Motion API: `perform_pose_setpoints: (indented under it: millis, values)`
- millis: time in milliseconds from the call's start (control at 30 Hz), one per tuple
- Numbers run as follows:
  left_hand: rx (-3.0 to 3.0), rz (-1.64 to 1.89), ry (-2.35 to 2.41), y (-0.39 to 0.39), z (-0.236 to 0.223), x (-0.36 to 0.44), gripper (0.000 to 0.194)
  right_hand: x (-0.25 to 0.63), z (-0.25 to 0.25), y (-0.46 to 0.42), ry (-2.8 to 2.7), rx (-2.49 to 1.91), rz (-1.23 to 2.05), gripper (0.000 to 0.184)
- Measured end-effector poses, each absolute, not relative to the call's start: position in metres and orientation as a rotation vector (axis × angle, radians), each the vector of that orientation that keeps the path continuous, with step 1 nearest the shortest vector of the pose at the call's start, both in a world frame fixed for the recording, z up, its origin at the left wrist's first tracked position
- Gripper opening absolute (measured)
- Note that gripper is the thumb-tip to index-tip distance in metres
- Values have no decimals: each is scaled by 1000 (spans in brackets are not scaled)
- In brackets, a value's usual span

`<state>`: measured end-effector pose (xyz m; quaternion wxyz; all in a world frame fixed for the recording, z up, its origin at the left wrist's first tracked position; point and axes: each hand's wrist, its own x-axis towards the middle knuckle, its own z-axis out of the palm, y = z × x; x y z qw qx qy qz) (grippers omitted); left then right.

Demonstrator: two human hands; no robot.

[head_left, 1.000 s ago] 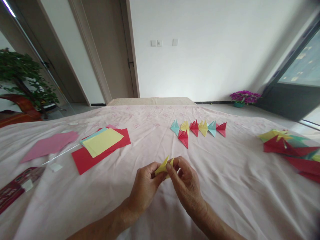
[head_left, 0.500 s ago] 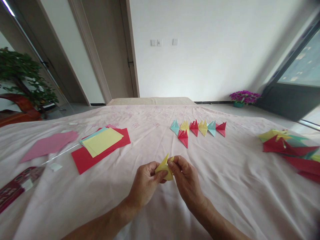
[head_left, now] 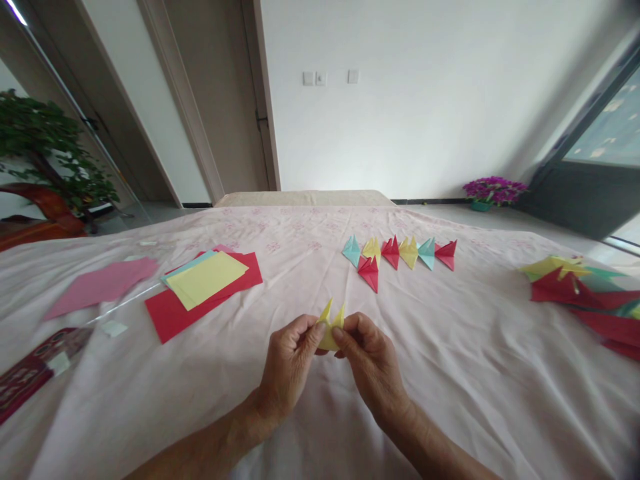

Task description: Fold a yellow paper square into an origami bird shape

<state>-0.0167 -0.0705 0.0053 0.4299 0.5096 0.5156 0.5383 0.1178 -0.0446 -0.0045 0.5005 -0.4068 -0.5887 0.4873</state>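
Observation:
A yellow origami crane (head_left: 329, 339), folded small with two upright points, is pinched between my two hands just above the cloth. My left hand (head_left: 291, 360) grips its left side, thumb in front. On the right side my right hand (head_left: 373, 360) pinches it the same way. Both sets of fingers are closed, and they hide the lower edges of the paper. Beyond the hands, several folded cranes in blue, yellow and red stand in a row, with one red crane (head_left: 369, 273) in front of them.
Yellow paper sheets (head_left: 207, 281) lie over red sheets (head_left: 160, 320) at left, beside pink paper (head_left: 100, 287) and a dark red package (head_left: 30, 373). Larger red folded paper (head_left: 560, 288) sits at far right. A wrinkled pale pink cloth (head_left: 300, 267) covers the surface.
The yellow crane has turned from a slant to face me squarely, its two points now apart and upright. My right fingers have moved down from the right point to its base.

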Motion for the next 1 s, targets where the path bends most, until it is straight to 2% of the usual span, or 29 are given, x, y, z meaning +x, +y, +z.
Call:
perform_pose_setpoints:
  millis: [367, 700, 1000]
  values:
    - [1173, 1391, 1175, -69, 8, -16, 31, 114, -8, -47, -1160, -811, 1430, 22]
    - [1284, 1274, 1224, -65, 1, -19, 34, 123, 0, -34, -1364, -880, 1369, 27]
    - [1316, 1195, 1179, -64, -1, -18, 36, 128, 16, -32, -1362, -888, 1549, 27]
